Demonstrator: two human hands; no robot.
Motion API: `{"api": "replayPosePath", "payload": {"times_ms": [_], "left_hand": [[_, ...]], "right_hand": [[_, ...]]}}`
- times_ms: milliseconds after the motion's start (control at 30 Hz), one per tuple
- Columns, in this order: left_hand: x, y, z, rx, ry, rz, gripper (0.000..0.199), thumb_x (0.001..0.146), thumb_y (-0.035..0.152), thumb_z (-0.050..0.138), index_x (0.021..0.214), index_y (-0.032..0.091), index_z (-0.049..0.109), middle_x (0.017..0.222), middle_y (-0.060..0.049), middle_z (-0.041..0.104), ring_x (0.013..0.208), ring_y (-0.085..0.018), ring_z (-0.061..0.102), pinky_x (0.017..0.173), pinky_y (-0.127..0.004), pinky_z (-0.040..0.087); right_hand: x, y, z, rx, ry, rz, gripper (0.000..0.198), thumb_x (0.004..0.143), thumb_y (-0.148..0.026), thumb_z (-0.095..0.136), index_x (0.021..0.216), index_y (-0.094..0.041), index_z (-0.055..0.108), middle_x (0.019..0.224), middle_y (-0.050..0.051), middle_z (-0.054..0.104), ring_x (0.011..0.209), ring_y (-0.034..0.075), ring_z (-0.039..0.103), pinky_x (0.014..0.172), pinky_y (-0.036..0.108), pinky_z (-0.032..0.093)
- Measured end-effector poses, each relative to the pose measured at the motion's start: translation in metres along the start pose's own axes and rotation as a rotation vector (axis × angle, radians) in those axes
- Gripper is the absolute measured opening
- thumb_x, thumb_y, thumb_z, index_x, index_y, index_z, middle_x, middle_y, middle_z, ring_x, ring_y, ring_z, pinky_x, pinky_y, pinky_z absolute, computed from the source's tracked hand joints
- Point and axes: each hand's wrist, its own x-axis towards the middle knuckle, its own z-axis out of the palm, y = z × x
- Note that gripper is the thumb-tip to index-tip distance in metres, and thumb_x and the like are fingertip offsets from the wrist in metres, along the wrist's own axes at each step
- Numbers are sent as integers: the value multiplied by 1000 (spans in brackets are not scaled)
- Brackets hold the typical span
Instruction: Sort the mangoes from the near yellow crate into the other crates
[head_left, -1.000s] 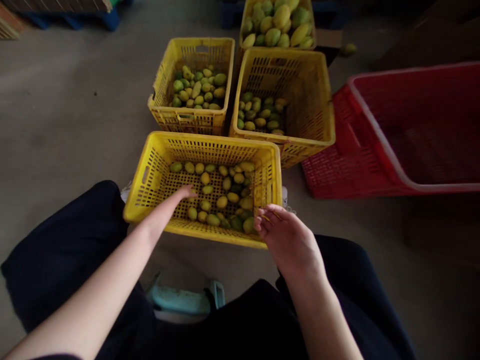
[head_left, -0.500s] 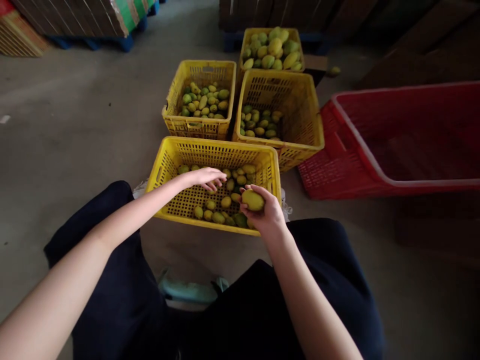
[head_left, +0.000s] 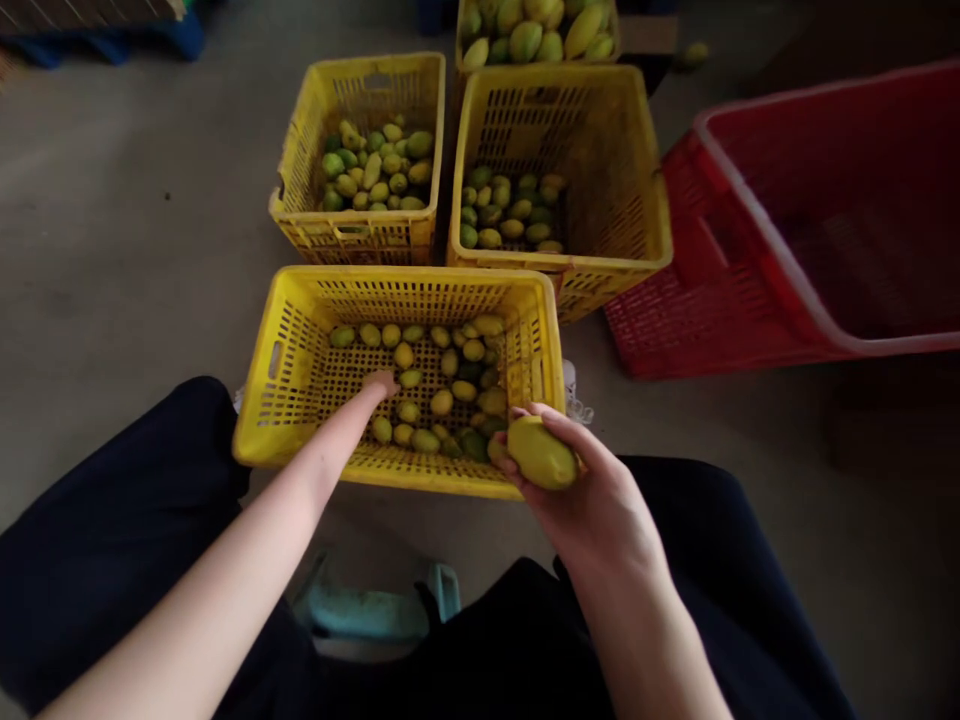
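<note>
A low yellow plastic crate (head_left: 259,430) stands in front of me, with small yellow-green lemons (head_left: 442,402) scattered over its slatted floor. My left hand (head_left: 381,384) reaches down inside it, close beside one small lemon (head_left: 410,378); its fingers are mostly hidden from this angle. Above the crate's near right corner, my right hand (head_left: 581,480) is closed around a larger yellow-green lemon (head_left: 541,453), palm facing inward. Another yellowish fruit (head_left: 496,450) shows just behind its fingers, and I cannot tell whether the hand touches it.
Behind stand two deeper yellow crates, a left one (head_left: 431,110) and a right one (head_left: 656,200), both partly filled with lemons. A fuller crate (head_left: 540,40) of bigger fruit is farther back. A large red crate (head_left: 675,290) stands at right. A pale green stool (head_left: 367,610) is below me.
My left hand has gone from above the crate down into it. My right hand, still holding the lemon, has come nearer to me and slightly right. The view has tilted down.
</note>
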Motion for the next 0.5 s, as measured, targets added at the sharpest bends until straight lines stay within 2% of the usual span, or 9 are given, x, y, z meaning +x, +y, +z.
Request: {"api": "replayPosePath", "payload": {"times_ms": [167,300,400,500], "left_hand": [[-2,-5,39,208,-76,95,31,72,48,77,72,19,65,80,-13,68,112,-37,53,91,-45,39],[-21,-10,68,268,-124,284,29,71,40,77,60,20,61,76,-14,65,113,-40,52,93,-46,37],[-31,-7,82,215,-250,446,31,66,34,80,53,22,54,72,-11,62,108,-37,53,97,-44,35],[-35,-1,95,-60,-357,413,29,67,30,79,56,23,53,67,-7,57,103,-32,54,99,-43,35]], "right_hand": [[5,-8,-18,-17,26,-41,27,55,-31,84,76,-20,72,89,1,70,73,17,65,55,28,49],[8,-7,-26,8,53,-20,24,53,-29,84,73,-20,72,87,1,69,73,17,64,55,26,49],[8,-5,-25,14,93,25,27,51,-29,84,73,-20,71,87,0,69,73,17,64,55,27,50],[7,-4,-22,16,100,37,27,50,-27,84,72,-19,71,84,1,69,70,17,64,54,27,50]]}}
